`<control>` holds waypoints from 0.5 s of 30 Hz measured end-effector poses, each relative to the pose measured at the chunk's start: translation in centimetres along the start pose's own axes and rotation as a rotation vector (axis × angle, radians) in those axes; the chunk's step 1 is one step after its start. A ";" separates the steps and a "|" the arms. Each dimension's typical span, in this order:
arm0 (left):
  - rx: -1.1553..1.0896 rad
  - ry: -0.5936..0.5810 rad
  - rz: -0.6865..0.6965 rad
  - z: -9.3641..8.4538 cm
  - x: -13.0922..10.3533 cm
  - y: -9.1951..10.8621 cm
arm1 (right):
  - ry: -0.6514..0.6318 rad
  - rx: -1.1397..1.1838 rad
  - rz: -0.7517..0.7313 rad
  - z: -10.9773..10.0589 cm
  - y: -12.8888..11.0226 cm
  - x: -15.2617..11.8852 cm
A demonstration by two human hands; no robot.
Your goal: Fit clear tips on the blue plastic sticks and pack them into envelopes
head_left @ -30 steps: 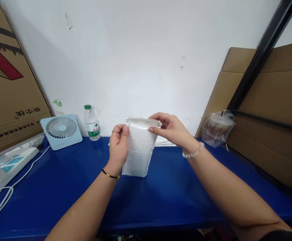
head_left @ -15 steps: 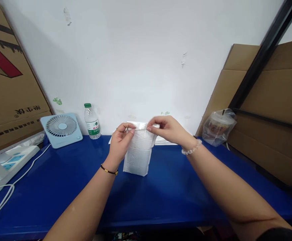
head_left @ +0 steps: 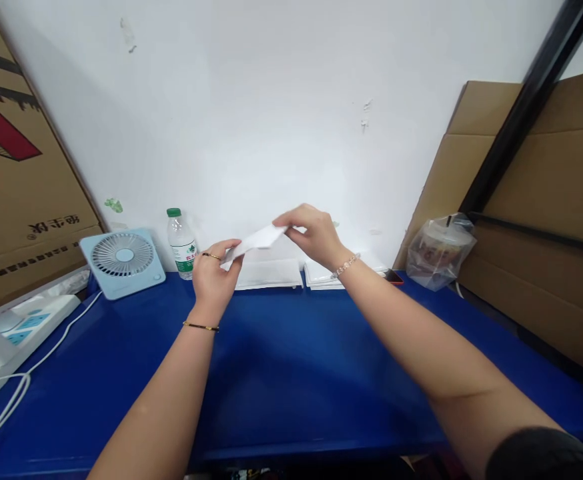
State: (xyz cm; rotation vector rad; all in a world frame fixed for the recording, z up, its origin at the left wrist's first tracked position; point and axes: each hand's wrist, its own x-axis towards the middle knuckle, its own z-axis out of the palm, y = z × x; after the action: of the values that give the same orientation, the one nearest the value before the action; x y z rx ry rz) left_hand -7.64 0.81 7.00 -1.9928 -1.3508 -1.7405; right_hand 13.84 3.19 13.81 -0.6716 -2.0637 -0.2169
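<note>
Packet (head_left: 260, 241) finger-pinched by left hand (head_left: 213, 279) and right hand (head_left: 317, 232) isn't yet down on the blue table (head_left: 276, 367) bearing white packets (head_left: 270, 275).

The left hand (head_left: 214, 280) wears a slim gold-coloured ring (head_left: 212, 256) and, at the wrist, a thin black bracelet (head_left: 201, 327) with gold-toned accents. A bracelet of clear, rounded beads (head_left: 345, 265) circles the wrist of the right hand (head_left: 316, 233). A plain black sleeve (head_left: 546, 453), partly cropped and probably short, covers the upper right arm.
</note>
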 end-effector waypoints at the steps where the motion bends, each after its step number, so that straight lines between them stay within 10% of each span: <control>1: 0.078 -0.027 -0.001 0.4 -0.2 -1.1 | -0.006 0.015 0.010 0.9 1.2 -1.0; 8: 0.395 -0.587 0.003 5.3 -4.4 -6.1 | -0.534 -0.388 0.256 6.7 6.6 -7.9; 15: 0.441 -0.678 -0.101 7.0 -5.6 -7.2 | -0.626 -0.473 0.422 2.5 9.2 -10.8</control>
State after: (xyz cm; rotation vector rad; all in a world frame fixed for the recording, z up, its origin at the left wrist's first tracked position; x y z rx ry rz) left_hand -7.29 6.62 -2.89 -2.3406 -1.8407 -0.6811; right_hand 21.52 7.77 2.51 -1.6097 -2.4021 -0.2766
